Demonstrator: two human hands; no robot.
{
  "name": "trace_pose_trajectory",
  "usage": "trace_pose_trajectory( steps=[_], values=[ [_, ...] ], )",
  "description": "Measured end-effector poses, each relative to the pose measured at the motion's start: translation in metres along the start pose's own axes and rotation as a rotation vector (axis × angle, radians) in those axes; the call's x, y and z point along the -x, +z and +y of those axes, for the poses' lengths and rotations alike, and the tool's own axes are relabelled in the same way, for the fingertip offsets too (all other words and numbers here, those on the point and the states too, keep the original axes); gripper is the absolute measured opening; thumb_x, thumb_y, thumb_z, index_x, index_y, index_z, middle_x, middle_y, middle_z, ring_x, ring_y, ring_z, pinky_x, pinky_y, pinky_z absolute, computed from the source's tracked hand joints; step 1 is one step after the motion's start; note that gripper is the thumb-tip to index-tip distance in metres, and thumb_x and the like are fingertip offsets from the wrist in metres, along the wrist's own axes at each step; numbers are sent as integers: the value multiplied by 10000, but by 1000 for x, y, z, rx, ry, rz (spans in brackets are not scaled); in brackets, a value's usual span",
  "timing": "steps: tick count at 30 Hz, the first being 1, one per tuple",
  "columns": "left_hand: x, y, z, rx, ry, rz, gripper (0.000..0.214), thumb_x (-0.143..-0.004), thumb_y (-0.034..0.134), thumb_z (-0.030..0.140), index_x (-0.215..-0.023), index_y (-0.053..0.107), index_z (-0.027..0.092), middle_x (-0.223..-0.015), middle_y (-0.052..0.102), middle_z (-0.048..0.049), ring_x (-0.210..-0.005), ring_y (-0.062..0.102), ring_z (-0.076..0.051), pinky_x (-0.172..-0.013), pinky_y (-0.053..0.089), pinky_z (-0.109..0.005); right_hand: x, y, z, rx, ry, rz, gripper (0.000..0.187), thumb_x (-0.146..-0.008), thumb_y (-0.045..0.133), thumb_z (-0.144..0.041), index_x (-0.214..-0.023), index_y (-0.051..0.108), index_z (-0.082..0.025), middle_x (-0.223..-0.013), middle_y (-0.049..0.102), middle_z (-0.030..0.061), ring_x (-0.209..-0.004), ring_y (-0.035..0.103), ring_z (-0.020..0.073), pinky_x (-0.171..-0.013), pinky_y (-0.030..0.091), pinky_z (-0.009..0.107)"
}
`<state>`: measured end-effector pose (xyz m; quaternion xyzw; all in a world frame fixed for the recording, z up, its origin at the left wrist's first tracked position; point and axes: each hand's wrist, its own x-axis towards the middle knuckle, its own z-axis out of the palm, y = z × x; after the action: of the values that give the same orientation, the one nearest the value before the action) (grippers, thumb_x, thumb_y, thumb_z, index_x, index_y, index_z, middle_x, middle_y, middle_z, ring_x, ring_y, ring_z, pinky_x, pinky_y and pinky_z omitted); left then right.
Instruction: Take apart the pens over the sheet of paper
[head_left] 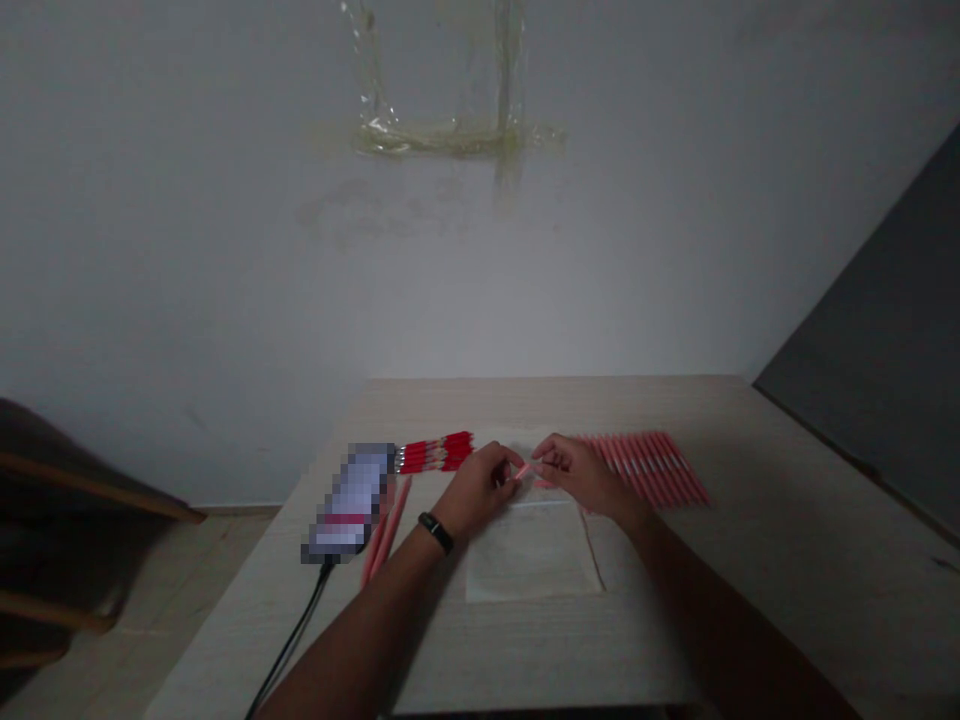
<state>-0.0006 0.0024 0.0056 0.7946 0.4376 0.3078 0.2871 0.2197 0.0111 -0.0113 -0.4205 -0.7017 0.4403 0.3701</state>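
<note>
My left hand (480, 482) and my right hand (579, 470) meet above the middle of a pale wooden table (787, 520). Both pinch a thin pink pen part (523, 470) that shows between their fingertips. A black band sits on my left wrist. Behind my left hand lies a bundle of red pens (435, 453). A row of several pink pens (652, 465) lies side by side to the right of my right hand. A sheet of pale paper (529, 555) lies flat under my hands.
A blurred-out phone (351, 500) lies at the table's left with a black cable (296, 635) running off the front edge. Two pink pens (386, 535) lie beside it. A brown chair (67, 520) stands left, a dark panel (885, 350) right, a white wall behind.
</note>
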Motion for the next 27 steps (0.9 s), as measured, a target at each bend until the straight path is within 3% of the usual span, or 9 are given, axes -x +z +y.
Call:
trace_pose_trajectory(
  steps=[4, 8, 12, 16, 21, 27],
  values=[
    [-1, 3, 2, 148, -27, 21, 230, -829, 682, 292, -1009, 645, 153, -777, 599, -8, -673, 531, -134, -608, 393, -240, -5, 10, 3, -128, -2, 16, 290, -822, 718, -446, -906, 614, -189, -757, 600, -12, -706, 580, 134, -632, 508, 249],
    [-2, 3, -4, 300, -64, 111, 270, -859, 676, 359, -1028, 620, 155, -846, 611, -22, -754, 560, -145, -659, 419, -249, -4, 2, -1, -292, 67, 110, 348, -762, 769, -479, -890, 594, -207, -830, 611, 1, -735, 599, 156, -626, 567, 289],
    [-3, 6, -8, 489, -119, 124, 296, -876, 651, 377, -1063, 596, 154, -831, 569, -7, -726, 535, -130, -655, 434, -250, -3, -2, -4, -286, 71, 176, 352, -747, 783, -480, -859, 590, -208, -808, 618, 8, -740, 614, 169, -615, 562, 284],
    [-1, 10, -5, 631, -156, 51, 296, -840, 668, 328, -1066, 571, 164, -819, 521, 19, -676, 523, -109, -605, 429, -232, -3, 9, -2, -302, 49, 53, 359, -740, 803, -449, -855, 577, -194, -770, 608, -12, -709, 595, 143, -614, 505, 256],
    [-2, 8, -4, 649, -162, 114, 277, -764, 717, 248, -988, 572, 173, -872, 530, 19, -656, 519, -87, -598, 435, -220, -5, 15, 4, -253, 6, 19, 337, -748, 808, -407, -822, 574, -176, -724, 603, -27, -655, 562, 114, -592, 417, 236],
    [-5, 6, -6, 670, -70, 146, 275, -823, 717, 357, -977, 589, 168, -788, 574, 11, -675, 524, -109, -626, 422, -228, -4, 18, 10, -346, 99, -125, 333, -736, 815, -383, -883, 594, -180, -712, 630, -24, -624, 585, 119, -558, 415, 236]
  ],
)
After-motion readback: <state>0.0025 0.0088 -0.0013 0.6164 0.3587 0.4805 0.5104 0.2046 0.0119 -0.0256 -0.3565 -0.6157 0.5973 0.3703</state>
